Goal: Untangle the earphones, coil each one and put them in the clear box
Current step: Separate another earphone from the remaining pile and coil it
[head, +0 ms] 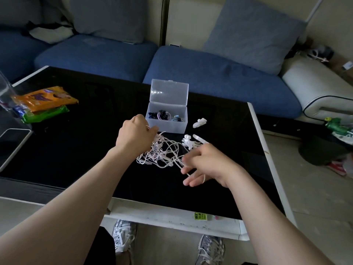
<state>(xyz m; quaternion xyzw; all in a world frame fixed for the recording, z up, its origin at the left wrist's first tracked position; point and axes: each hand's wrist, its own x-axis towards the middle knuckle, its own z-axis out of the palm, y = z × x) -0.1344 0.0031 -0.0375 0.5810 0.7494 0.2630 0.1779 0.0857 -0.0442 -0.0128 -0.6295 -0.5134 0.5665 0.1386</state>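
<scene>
From the head view, the tangled white earphones [162, 154] lie on the black tabletop [76, 150], just in front of the open clear box [165, 127]. The left hand [134, 133] pinches cords at the tangle's far edge with curled fingers. The right hand [207, 165], its fingers half-curled, has one strand threaded through them.

Tablet [13, 146] cropped at edge, box [164, 127] contents unclear (dark, small)

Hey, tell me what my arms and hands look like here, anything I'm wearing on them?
Two bare hands, the left hand and the right hand, without gloves. Left forearm and right forearm are uncovered to the picture's edge: no sleeves show. No watch or bracelet on either wrist; rings too blurred to tell.
</scene>
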